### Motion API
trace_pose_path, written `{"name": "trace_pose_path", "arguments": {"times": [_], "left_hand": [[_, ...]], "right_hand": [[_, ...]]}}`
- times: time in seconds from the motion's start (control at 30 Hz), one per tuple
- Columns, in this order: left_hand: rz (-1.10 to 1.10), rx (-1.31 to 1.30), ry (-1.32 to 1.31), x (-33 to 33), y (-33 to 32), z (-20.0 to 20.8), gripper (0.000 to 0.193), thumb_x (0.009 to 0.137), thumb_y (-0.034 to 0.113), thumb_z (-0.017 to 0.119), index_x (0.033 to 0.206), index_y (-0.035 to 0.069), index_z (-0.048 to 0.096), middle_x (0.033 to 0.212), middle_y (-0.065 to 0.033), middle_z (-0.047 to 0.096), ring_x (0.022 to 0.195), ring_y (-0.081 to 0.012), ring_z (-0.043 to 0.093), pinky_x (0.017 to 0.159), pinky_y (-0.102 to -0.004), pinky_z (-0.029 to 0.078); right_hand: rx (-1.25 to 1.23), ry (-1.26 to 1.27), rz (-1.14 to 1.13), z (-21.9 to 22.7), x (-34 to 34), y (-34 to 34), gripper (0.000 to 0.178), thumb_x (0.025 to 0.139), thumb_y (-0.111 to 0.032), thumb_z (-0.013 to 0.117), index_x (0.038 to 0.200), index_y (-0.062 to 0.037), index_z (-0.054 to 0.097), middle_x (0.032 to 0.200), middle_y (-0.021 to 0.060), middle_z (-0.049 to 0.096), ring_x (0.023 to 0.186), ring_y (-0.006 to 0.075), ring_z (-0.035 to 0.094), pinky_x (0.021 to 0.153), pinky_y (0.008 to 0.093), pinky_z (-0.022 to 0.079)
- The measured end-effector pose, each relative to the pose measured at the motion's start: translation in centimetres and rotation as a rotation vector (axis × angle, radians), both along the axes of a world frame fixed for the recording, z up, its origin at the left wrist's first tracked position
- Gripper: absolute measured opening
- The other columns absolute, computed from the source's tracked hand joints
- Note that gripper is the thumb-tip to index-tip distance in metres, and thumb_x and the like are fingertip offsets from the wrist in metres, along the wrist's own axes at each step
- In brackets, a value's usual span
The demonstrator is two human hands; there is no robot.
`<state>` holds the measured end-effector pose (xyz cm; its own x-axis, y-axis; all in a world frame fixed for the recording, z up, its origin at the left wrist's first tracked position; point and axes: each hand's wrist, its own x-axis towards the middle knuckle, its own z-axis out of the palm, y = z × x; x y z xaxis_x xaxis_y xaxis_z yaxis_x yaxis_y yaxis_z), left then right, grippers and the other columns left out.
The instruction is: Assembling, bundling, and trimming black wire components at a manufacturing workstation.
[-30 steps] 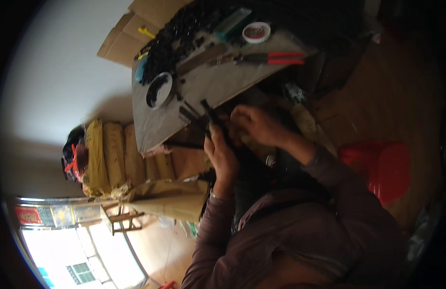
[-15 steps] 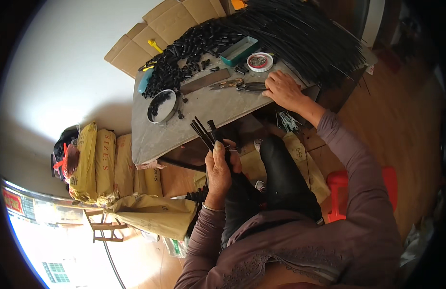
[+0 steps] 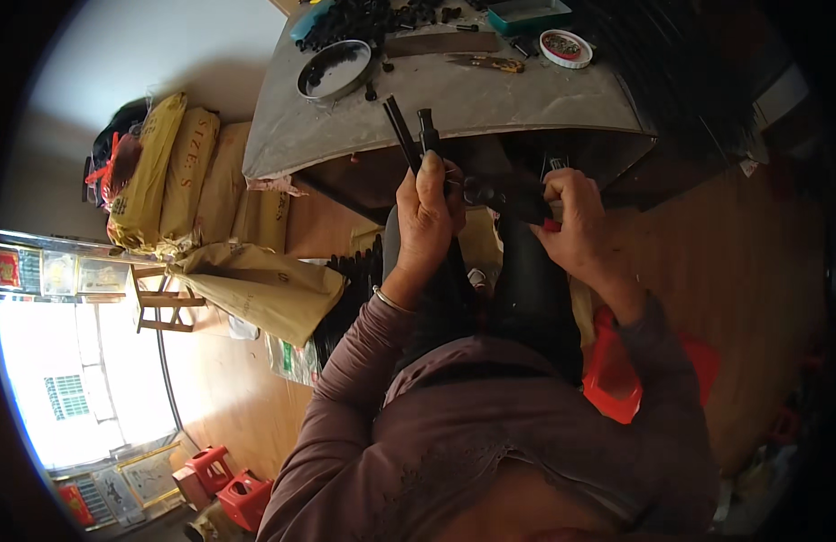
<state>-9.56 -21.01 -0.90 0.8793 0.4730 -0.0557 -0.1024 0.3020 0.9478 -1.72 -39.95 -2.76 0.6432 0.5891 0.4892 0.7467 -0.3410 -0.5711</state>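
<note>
Now black rods (image 3: 407,131) clamped in left fingers (image 3: 433,185), right fingers (image 3: 562,194) around black tool (image 3: 508,197).

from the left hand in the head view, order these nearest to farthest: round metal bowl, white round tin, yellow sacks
Measured from the left hand, which holds black rods:
1. Round metal bowl, on the grey table, up and to its left.
2. White round tin, at the table's far right side.
3. Yellow sacks, stacked on the floor, far to the left.
</note>
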Motion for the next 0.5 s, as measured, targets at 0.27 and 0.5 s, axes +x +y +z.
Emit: {"name": "trace_pose_path", "arguments": {"times": [0.27,0.5], "left_hand": [[0.026,0.088,0.013,-0.8,-0.6,0.2,0.046,0.097,0.050,0.042,0.091,0.005,0.052,0.056,-0.0012,0.044,0.039,-0.0094,0.036,0.037,-0.0240,0.029],[0.026,0.207,0.017,-0.9,-0.5,0.6,0.050,0.097,0.051,0.039,0.091,0.003,0.052,0.055,-0.0027,0.050,0.038,-0.0096,0.042,0.037,-0.0233,0.032]], "right_hand": [[-0.053,-0.336,-0.038,2.4,-0.7,0.2,0.045,0.063,-0.001,0.077,0.096,-0.0097,0.047,0.102,0.0069,0.053,0.095,0.0263,0.053,0.085,0.0388,0.037],[-0.171,-0.372,0.085,3.5,-0.1,-1.2,0.034,0.071,0.003,0.071,0.096,-0.0063,0.049,0.085,0.0072,0.058,0.074,0.0219,0.059,0.063,0.0302,0.046]]}}
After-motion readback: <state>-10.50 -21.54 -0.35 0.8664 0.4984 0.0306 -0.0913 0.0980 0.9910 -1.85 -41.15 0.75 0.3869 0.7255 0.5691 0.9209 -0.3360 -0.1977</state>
